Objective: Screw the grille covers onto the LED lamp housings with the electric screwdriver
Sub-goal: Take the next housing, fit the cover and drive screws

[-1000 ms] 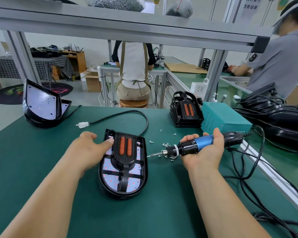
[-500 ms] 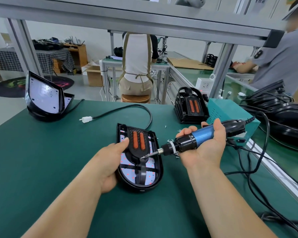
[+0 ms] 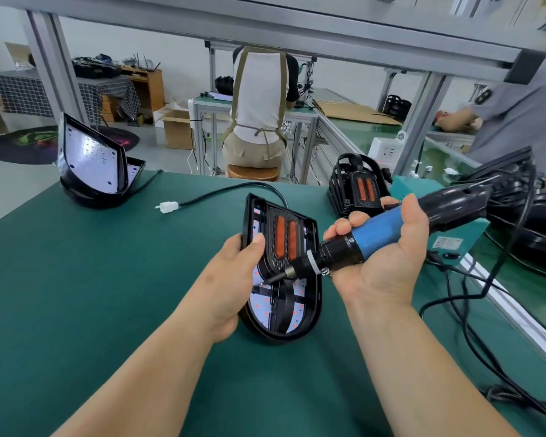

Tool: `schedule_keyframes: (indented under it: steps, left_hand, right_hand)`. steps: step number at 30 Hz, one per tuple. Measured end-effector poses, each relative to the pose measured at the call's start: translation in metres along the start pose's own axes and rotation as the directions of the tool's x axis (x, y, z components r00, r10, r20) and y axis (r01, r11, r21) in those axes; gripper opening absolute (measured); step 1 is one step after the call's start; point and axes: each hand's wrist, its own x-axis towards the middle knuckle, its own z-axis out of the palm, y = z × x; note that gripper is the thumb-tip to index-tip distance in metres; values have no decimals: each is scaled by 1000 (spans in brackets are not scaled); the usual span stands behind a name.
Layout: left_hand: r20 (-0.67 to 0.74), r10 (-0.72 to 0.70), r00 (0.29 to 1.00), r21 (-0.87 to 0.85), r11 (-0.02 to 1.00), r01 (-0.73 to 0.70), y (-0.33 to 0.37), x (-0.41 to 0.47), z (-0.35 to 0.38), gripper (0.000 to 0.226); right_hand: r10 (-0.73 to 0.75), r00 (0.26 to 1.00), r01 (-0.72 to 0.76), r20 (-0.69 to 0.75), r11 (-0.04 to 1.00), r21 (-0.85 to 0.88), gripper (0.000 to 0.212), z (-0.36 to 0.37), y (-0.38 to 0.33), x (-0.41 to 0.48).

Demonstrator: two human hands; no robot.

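The lamp housing (image 3: 284,326) lies mid-frame on the table (image 3: 76,294), with the grille cover (image 3: 282,238) on it. The left hand (image 3: 234,272) grips its left edge. Just right, the right hand (image 3: 385,260) holds the electric screwdriver (image 3: 375,234), its bit over the cover. A second housing (image 3: 89,162) sits upper left, and spare covers (image 3: 356,187) lie behind the right hand.

My left hand (image 3: 234,272) grips the lamp housing (image 3: 297,310) by its left edge, thumb hooked over the rim. My right hand (image 3: 388,257), palm up, wraps the screwdriver (image 3: 375,234). Both bare forearms reach forward.
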Motion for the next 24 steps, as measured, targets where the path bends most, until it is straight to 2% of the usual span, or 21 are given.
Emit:
schedule_keyframes:
  steps: [8, 12, 24]
  left_hand:
    - [2, -22, 1000, 10, 1000, 22, 0, 0, 0, 47]
    - [0, -26, 1000, -13, 1000, 26, -2, 2, -2, 33]
    - [3, -37, 999, -14, 999, 37, -1, -1, 0, 33]
  right_hand:
    - [6, 1000, -6, 0, 1000, -10, 22, 0, -1, -1]
    - [10, 1000, -9, 11, 1000, -6, 21, 0, -4, 1]
    - [73, 997, -73, -2, 997, 5, 25, -4, -2, 3]
